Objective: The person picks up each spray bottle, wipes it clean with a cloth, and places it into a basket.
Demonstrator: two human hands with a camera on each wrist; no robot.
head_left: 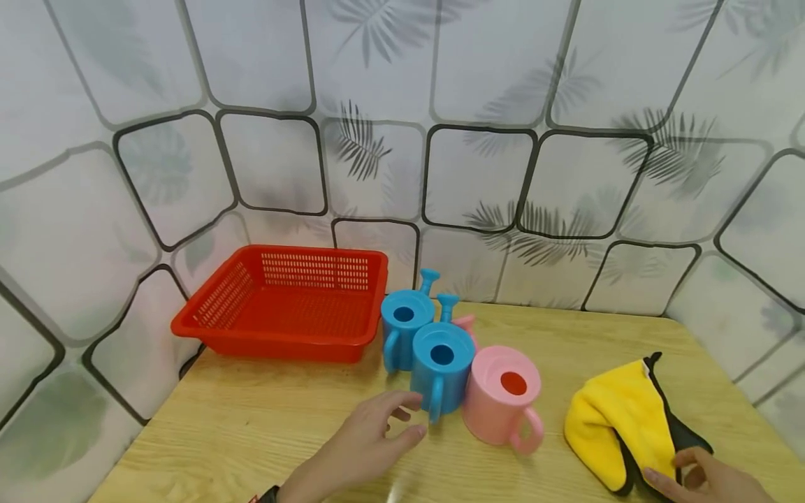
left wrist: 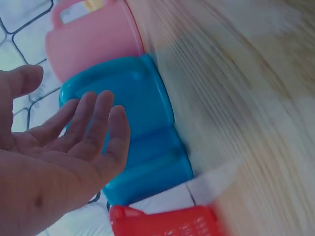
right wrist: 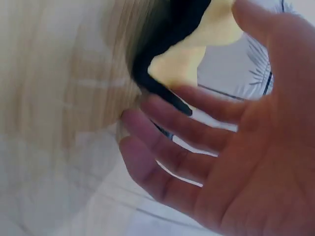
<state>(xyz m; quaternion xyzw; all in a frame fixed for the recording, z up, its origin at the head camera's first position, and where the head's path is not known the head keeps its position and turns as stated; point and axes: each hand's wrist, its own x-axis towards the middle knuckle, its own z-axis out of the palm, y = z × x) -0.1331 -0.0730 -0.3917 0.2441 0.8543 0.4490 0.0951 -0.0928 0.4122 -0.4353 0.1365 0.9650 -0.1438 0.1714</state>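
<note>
My left hand (head_left: 367,443) hovers over the table just in front of a blue watering can (head_left: 442,370), thumb and fingers apart near its handle, with nothing in the grasp. In the left wrist view the relaxed fingers (left wrist: 118,137) overlap the blue can's side. A second blue watering can (head_left: 405,314) stands behind it, and a pink watering can (head_left: 497,398) stands to the right. At the right, my right hand (head_left: 713,478) is at the near edge of a crumpled yellow and black cloth (head_left: 619,412). Its loosely bent fingers (right wrist: 172,118) overlap the cloth's dark border in the right wrist view.
A red plastic basket (head_left: 283,353) with slotted walls stands at the back left, close beside the rear blue can. Patterned wall covering (head_left: 484,175) encloses the back and sides of the wooden table (head_left: 251,419).
</note>
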